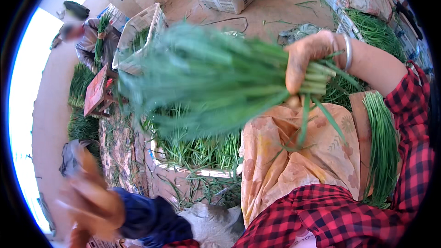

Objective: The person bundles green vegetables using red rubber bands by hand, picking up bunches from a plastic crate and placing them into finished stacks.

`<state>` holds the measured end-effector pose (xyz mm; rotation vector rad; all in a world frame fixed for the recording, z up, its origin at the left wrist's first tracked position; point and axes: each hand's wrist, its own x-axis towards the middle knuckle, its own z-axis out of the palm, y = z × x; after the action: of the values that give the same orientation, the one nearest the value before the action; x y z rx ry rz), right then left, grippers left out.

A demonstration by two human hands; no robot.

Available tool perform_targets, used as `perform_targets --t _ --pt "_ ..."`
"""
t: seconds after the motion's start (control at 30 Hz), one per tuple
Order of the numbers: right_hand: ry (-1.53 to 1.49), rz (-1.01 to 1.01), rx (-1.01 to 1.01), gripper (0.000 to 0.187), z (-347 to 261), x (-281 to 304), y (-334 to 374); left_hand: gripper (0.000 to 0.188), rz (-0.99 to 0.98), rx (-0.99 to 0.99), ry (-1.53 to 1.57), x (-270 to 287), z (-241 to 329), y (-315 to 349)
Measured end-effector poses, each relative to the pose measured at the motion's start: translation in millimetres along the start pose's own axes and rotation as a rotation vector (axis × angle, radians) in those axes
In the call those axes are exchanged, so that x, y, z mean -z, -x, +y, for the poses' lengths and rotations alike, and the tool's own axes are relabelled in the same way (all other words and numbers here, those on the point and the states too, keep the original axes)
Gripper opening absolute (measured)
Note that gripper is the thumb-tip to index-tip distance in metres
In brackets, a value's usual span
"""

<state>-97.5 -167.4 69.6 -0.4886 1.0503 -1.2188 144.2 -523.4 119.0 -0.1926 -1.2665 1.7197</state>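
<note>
Bunch of greens (pixel 216 76) held by its pale stalks in the right hand (pixel 308 59)

In the head view, the greens lie sideways in the air above the lap, leaves pointing left. The right fingers are closed around the stalks near the cut ends, probably because that firm part grips well and leaves the long leaves free to fan out. A few strands dangle toward the patterned cloth (pixel 298 149), which covers the lap, likely to keep clothes clean. The filled crate (pixel 202 172) sits in front, seemingly for easy reach; a neat bundle (pixel 382 151) lies along a board (pixel 360 133) on the right, perhaps to keep its stems straight.

The right forearm comes in from the right, wrist bent downward. The left hand (pixel 94 195) is low at left, well apart from the greens; blur hides whether its fingers are spread or holding anything.
</note>
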Motion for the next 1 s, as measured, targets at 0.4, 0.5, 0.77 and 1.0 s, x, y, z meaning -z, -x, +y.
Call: perform_targets --t 0.4,0.5,0.77,1.0 --pt "0.247 -0.381 -0.748 0.041 65.6 19.7 1.4 0.083 -3.116 0.045 3.014 129.4 160.6 -124.6" --pt "0.718 -0.303 -0.599 0.054 64.4 39.4 15.7 0.082 -2.89 0.397 3.092 165.0 186.8 -118.6" --pt "0.69 0.61 0.071 0.052 123.8 44.2 115.7 0.081 -2.45 0.614 3.137 189.4 229.2 -105.6" --pt "-0.429 0.478 0.48 0.08 258.6 -13.6 16.9 0.08 -2.36 0.696 3.142 177.0 244.1 -112.1"
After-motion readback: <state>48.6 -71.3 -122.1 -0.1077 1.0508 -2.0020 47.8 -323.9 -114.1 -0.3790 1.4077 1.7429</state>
